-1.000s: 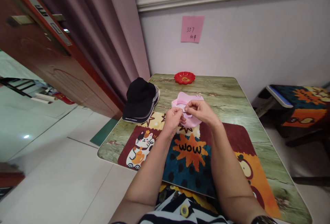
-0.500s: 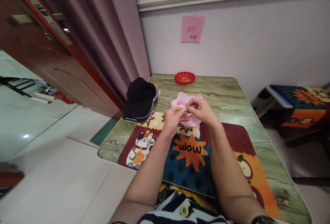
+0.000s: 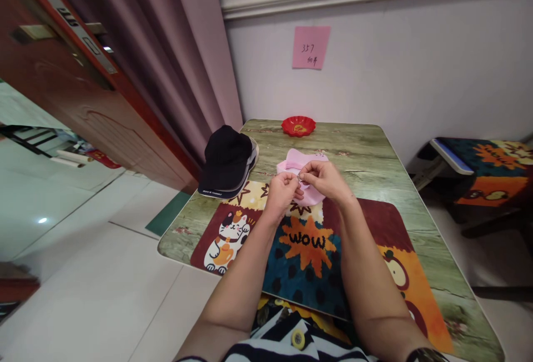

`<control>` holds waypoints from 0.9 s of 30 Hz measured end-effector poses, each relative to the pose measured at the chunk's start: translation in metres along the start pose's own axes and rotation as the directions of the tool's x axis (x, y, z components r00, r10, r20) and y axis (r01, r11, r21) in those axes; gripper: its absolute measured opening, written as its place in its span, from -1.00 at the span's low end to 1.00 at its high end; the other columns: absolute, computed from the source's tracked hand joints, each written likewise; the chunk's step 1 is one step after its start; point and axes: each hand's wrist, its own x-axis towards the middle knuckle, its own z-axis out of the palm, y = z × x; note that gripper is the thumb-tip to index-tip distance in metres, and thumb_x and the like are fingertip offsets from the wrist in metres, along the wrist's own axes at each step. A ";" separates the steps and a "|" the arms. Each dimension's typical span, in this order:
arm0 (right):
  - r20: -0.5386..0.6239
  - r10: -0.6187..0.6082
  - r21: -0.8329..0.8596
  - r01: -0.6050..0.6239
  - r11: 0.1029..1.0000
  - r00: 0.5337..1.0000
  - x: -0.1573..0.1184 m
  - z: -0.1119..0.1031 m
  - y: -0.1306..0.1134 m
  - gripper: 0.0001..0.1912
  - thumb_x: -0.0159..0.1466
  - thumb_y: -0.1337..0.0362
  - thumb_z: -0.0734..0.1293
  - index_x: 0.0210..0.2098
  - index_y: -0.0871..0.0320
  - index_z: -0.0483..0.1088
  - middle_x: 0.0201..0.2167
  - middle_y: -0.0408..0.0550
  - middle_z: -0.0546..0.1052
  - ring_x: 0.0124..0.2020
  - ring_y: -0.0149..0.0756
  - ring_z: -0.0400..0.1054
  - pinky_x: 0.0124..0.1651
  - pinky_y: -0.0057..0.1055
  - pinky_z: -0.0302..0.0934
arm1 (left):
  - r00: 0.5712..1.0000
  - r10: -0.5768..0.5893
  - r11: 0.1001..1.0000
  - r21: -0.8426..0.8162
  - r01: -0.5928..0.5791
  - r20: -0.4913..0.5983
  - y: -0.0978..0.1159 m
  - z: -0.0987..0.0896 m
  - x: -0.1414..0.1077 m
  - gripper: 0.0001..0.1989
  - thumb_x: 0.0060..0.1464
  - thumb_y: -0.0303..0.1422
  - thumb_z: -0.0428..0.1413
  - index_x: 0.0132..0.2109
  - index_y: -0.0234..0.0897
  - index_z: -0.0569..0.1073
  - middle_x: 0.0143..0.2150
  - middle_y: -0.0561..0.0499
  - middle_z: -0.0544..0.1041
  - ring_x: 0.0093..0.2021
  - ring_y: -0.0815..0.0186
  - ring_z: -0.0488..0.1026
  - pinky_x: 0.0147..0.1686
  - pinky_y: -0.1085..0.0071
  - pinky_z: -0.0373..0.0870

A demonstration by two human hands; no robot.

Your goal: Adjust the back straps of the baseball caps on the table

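Observation:
A pale pink cap [image 3: 313,197] lies at the back edge of the patterned mat, partly covered by my hands. Over its middle, my left hand [image 3: 283,191] is closed in a pinch. My right hand [image 3: 323,179] pinches from the other side, so the fingertips of both hands nearly meet. A small, light, shiny bit shows between them; it is too small to name, and I cannot tell whether it belongs to the pink cap. To the left sits a stack of caps, with a black cap [image 3: 228,156] on top.
A red scalloped dish [image 3: 298,126] stands at the back of the wood-pattern table [image 3: 353,142]. The mat [image 3: 306,273] lies under my forearms. A pink note [image 3: 311,47] is on the wall. Left are a curtain [image 3: 183,62] and a wooden door [image 3: 95,106]; right is another mat-covered surface [image 3: 495,167].
My fingertips have shifted slightly around the small bit, and less of it shows now. Both hands stay over the pink cap. The other things have not moved.

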 end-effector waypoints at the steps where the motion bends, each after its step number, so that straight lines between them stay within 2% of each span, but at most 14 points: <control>1: 0.006 -0.003 0.002 0.003 1.000 1.000 0.000 0.000 0.000 -0.85 0.14 0.20 0.39 -0.39 0.16 0.50 -0.49 -0.07 0.57 -0.45 -0.27 0.44 -0.34 -0.37 0.28 | 1.000 0.003 1.000 0.016 -0.003 0.000 -0.001 0.000 0.001 -0.75 0.04 -0.26 0.26 -0.39 -0.30 0.37 -0.61 0.07 0.46 -0.65 0.40 0.43 -0.58 0.50 0.42; 6: -0.002 -0.018 -0.002 0.018 1.000 1.000 0.001 0.001 0.001 -0.84 0.16 0.18 0.38 -0.38 0.15 0.49 -0.48 -0.07 0.56 -0.43 -0.28 0.44 -0.32 -0.37 0.29 | 0.998 0.064 0.997 -0.032 -0.064 0.001 -0.006 0.000 0.003 -0.71 -0.01 -0.24 0.29 -0.31 -0.28 0.35 -0.56 0.09 0.47 -0.59 0.40 0.46 -0.53 0.49 0.45; 10: -0.027 -0.031 -0.009 0.031 0.999 0.999 0.001 0.000 0.000 -0.84 0.18 0.17 0.38 -0.37 0.15 0.49 -0.45 -0.07 0.57 -0.43 -0.29 0.44 -0.31 -0.37 0.30 | 0.992 0.122 0.989 -0.084 -0.120 0.020 -0.006 0.001 0.002 -0.56 -0.15 -0.32 0.37 -0.18 -0.24 0.32 -0.49 0.16 0.47 -0.52 0.37 0.51 -0.44 0.44 0.51; 12: -0.037 -0.035 0.002 0.035 0.999 0.999 0.001 0.000 0.001 -0.82 0.18 0.15 0.39 -0.37 0.14 0.49 -0.44 -0.07 0.57 -0.42 -0.29 0.44 -0.31 -0.37 0.31 | 0.991 0.136 0.989 -0.064 -0.134 0.018 -0.006 0.002 0.002 -0.54 -0.14 -0.32 0.36 -0.12 -0.23 0.33 -0.48 0.17 0.48 -0.52 0.38 0.52 -0.43 0.46 0.50; 16: -0.048 -0.025 0.047 0.027 0.999 0.999 0.001 0.001 0.002 -0.80 0.17 0.12 0.41 -0.39 0.13 0.47 -0.46 -0.08 0.56 -0.42 -0.28 0.43 -0.30 -0.37 0.33 | 0.983 0.182 0.983 -0.030 -0.182 0.015 -0.006 0.002 0.002 -0.61 -0.07 -0.26 0.32 -0.10 -0.25 0.43 -0.46 0.13 0.49 -0.49 0.38 0.53 -0.39 0.45 0.51; 21: -0.020 -0.021 0.124 0.023 0.992 1.000 0.001 0.001 0.001 -0.81 0.15 0.15 0.42 -0.35 0.14 0.46 -0.43 -0.09 0.55 -0.40 -0.30 0.43 -0.30 -0.38 0.32 | 0.969 0.248 0.968 0.042 -0.249 0.018 -0.009 -0.004 0.004 -0.70 -0.02 -0.29 0.28 -0.12 -0.24 0.48 -0.45 0.15 0.45 -0.49 0.42 0.51 -0.39 0.49 0.51; 27: -0.017 -0.011 0.045 0.011 0.999 1.000 -0.001 -0.002 -0.002 -0.83 0.14 0.17 0.41 -0.34 0.14 0.47 -0.45 -0.10 0.56 -0.42 -0.29 0.45 -0.32 -0.39 0.29 | 0.961 0.277 0.956 0.090 -0.278 0.030 -0.010 -0.008 0.003 -0.73 0.01 -0.31 0.27 -0.12 -0.22 0.48 -0.45 0.15 0.45 -0.50 0.43 0.49 -0.43 0.53 0.46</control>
